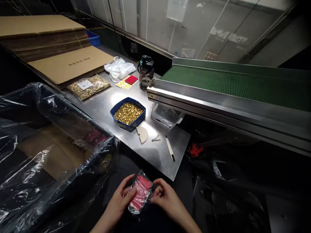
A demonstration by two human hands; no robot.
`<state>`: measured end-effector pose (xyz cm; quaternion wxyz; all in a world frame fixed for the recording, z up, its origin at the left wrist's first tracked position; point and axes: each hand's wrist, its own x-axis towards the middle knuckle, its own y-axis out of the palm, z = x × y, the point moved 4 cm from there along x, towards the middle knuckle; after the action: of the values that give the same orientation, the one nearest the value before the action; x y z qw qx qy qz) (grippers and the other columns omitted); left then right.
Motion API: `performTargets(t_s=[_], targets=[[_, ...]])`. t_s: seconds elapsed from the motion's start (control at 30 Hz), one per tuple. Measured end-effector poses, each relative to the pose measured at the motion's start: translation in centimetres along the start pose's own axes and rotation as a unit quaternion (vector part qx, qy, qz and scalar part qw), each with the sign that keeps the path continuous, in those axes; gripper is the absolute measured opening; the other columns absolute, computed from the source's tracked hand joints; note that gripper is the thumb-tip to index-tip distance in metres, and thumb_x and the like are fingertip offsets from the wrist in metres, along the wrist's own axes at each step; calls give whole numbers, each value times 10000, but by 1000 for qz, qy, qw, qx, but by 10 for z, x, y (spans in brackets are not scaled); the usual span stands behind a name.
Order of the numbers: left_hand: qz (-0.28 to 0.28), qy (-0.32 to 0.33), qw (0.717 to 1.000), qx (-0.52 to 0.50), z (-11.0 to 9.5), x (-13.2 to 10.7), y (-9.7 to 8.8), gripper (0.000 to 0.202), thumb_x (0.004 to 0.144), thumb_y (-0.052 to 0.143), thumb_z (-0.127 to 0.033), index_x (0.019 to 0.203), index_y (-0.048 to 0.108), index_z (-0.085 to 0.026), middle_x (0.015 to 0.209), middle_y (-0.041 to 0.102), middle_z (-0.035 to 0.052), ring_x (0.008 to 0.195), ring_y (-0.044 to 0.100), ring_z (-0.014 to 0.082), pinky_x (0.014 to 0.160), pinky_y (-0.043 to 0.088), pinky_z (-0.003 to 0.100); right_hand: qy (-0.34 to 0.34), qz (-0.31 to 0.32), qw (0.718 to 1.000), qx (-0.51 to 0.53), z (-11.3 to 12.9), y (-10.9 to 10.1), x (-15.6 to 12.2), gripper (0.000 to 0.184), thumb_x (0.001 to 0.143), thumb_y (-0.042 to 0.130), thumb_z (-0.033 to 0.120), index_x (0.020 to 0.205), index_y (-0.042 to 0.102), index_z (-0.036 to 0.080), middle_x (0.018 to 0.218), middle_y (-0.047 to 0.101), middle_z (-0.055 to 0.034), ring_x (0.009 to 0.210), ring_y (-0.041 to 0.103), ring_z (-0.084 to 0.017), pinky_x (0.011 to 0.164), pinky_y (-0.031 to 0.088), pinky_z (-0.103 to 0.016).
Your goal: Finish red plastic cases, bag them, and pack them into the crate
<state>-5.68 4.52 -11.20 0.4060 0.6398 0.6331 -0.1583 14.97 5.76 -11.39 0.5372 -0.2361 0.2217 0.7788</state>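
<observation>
Low in front of me is a red, dark-edged phone case [141,192] inside a clear plastic bag. My left hand [122,194] grips it from the left, thumb across its front. My right hand [164,194] is closed at its right side, with curled fingers pinching the bag's edge; the fingertips are partly hidden. Beyond my hands, a blue tray [133,126] full of small gold-coloured metal pieces sits on the metal table [155,155]. Nearer the table's edge lie a beige part-round piece [142,134], nail clippers [155,138] and a white pen-like tool [170,149].
A plastic-lined crate [70,161] holding red items stands at left. Behind it are stacked cardboard [70,63] and a bag of gold pieces [88,86]. A bottle [146,72], white plastic bags [119,68] and a red pad [131,79] sit farther back. A green conveyor [213,81] extends right.
</observation>
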Motion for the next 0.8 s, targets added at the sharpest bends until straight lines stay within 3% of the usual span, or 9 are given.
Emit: performTargets(t_s=[0.1, 0.2, 0.3, 0.43, 0.57, 0.7, 0.8], targets=[[9, -16, 1000, -13, 2, -1, 0, 834, 832, 779, -537, 1473, 372, -192, 882, 786, 71, 750, 724, 216, 725, 525, 306, -24, -42, 999, 10, -5, -6, 0, 249, 820, 779, 385, 942, 668, 199, 789, 568, 28, 737, 475, -125, 697, 392, -248], [30, -11, 999, -20, 1, 2, 0, 817, 842, 775, -515, 1468, 359, -196, 941, 788, 88, 785, 737, 232, 743, 535, 326, -51, -27, 997, 46, -1, -6, -3, 357, 850, 721, 537, 872, 580, 210, 772, 481, 42, 700, 423, -117, 652, 400, -239], [30, 13, 999, 8, 1, 5, -2, 831, 821, 794, -515, 1448, 348, -200, 1139, 760, 140, 987, 739, 295, 883, 547, 390, -50, 34, 995, 77, 6, 1, -11, 428, 865, 662, 626, 909, 536, 219, 854, 557, 16, 631, 422, -107, 515, 374, -222], [49, 57, 993, 87, 1, 4, 0, 791, 836, 788, -485, 1430, 335, -227, 1287, 698, 161, 1140, 698, 317, 1009, 516, 423, -44, 90, 995, 9, 28, 11, -25, 297, 877, 740, 453, 1017, 636, 213, 886, 647, 8, 733, 518, -119, 649, 412, -228], [69, 67, 989, 109, 2, 1, 3, 764, 841, 788, -470, 1427, 356, -240, 1298, 692, 162, 1154, 692, 318, 1049, 490, 434, -47, 52, 997, -39, 44, 4, -19, 211, 847, 781, 382, 938, 759, 193, 806, 681, 5, 767, 576, -144, 731, 429, -253], [103, 35, 994, -14, 8, 4, 2, 868, 763, 850, -499, 1438, 375, -231, 1269, 712, 178, 1116, 707, 343, 985, 519, 437, -53, -11, 998, 23, 28, -11, 2, 395, 922, 662, 520, 786, 709, 152, 751, 661, -10, 695, 555, -112, 675, 433, -232], [78, 14, 997, -23, 14, 8, -6, 764, 767, 850, -494, 1373, 492, -195, 1178, 751, 164, 1041, 727, 312, 949, 520, 397, -27, 6, 999, 29, 4, -12, 7, 501, 873, 641, 659, 916, 671, 161, 728, 651, 5, 517, 455, -75, 496, 377, -209]])
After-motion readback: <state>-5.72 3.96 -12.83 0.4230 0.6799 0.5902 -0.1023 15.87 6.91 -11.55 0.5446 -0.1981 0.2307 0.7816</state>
